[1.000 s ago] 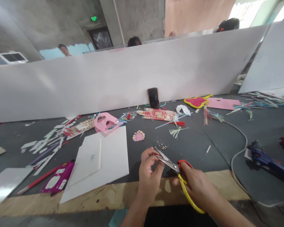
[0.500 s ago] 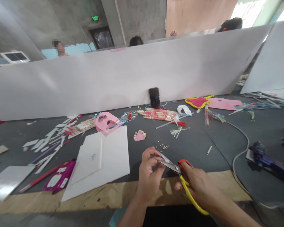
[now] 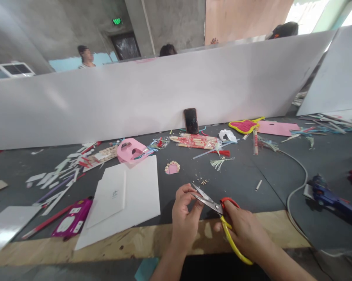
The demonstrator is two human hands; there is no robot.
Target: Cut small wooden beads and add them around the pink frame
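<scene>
My right hand (image 3: 244, 226) grips a pair of scissors (image 3: 218, 208) by its red and yellow handles, with the blades parted and pointing left. At the blade tips, my left hand (image 3: 186, 208) has its fingertips pinched together; whatever lies between them is too small to make out. Just beyond the blades, small pale wooden bits (image 3: 203, 181) are scattered on the dark table. Farther back lies a small pink piece (image 3: 172, 168) edged with similar bits.
White boards (image 3: 140, 187) and a purple case (image 3: 73, 218) lie to the left. Packaged sticks (image 3: 196, 141) and a propped phone (image 3: 191, 120) are at the back. To the right rests a blue glue gun (image 3: 334, 197) with its cord. A white partition (image 3: 134, 101) runs behind.
The scissors' yellow handle has swung slightly left, with the hands almost in place. Behind the partition, a person has moved to the right.
</scene>
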